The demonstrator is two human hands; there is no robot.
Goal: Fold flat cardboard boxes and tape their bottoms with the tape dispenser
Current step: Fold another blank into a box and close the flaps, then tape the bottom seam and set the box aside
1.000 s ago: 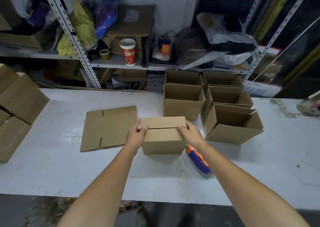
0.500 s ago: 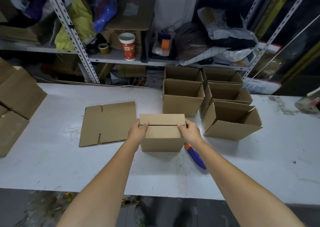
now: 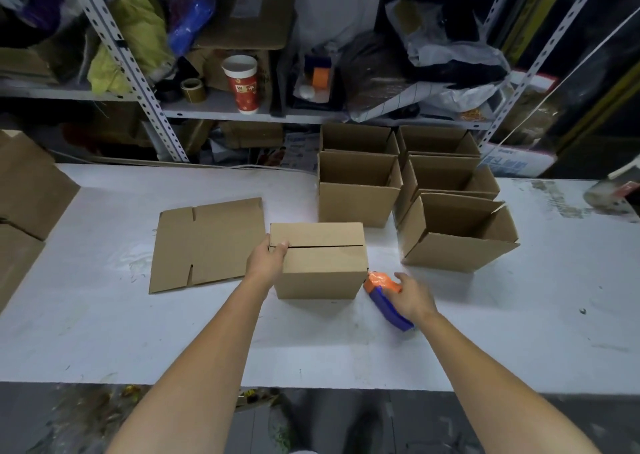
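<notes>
A folded cardboard box (image 3: 322,266) stands bottom-up on the white table (image 3: 138,332), with an untaped seam between its closed flaps. My left hand (image 3: 266,261) grips its left end, thumb on top at the seam. Just right of the box lies a tape dispenser (image 3: 391,311), blue with an orange front. My right hand (image 3: 412,297) lies over it, fingers touching the orange part and thumb spread; it is blurred. A flat cardboard blank (image 3: 204,245) lies left of the box.
Several open finished boxes (image 3: 356,204) stand behind and to the right, the nearest one (image 3: 457,249) tilted. More cardboard (image 3: 27,190) is stacked at the left edge. A cluttered shelf behind holds a red cup (image 3: 244,86) and a tape roll (image 3: 192,89).
My right hand has left the box's right end and dropped onto the tape dispenser. My left hand stays on the box, which has not moved.
</notes>
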